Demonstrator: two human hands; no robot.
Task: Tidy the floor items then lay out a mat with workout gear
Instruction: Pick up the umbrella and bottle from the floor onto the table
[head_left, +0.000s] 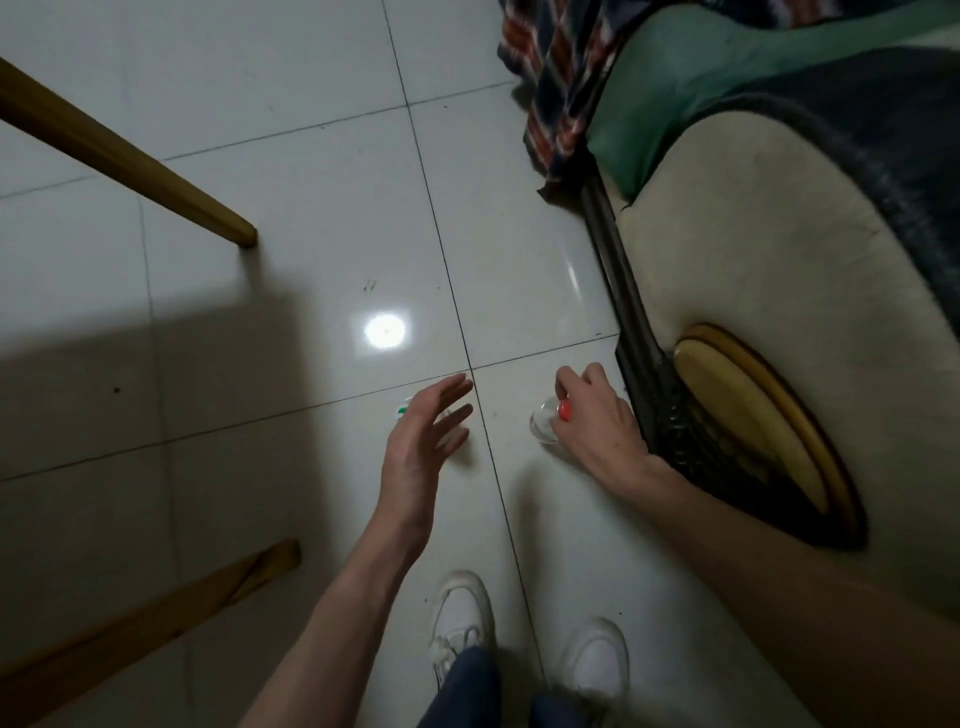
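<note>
Two clear plastic bottles stand on the white tiled floor (291, 218) in front of my feet. My right hand (597, 421) is shut around the top of the red-capped bottle (544, 422), next to the sofa's base. My left hand (421, 441) hovers open, fingers spread, right beside the green-capped bottle (401, 411), which it mostly hides. I cannot tell whether the left hand touches that bottle.
A cream sofa (769, 291) with a wooden armrest end (748, 415) fills the right side, with a striped blanket (561, 78) hanging off it. Two wooden table legs (130, 156) stand at the left. My white shoes (460, 618) are at the bottom.
</note>
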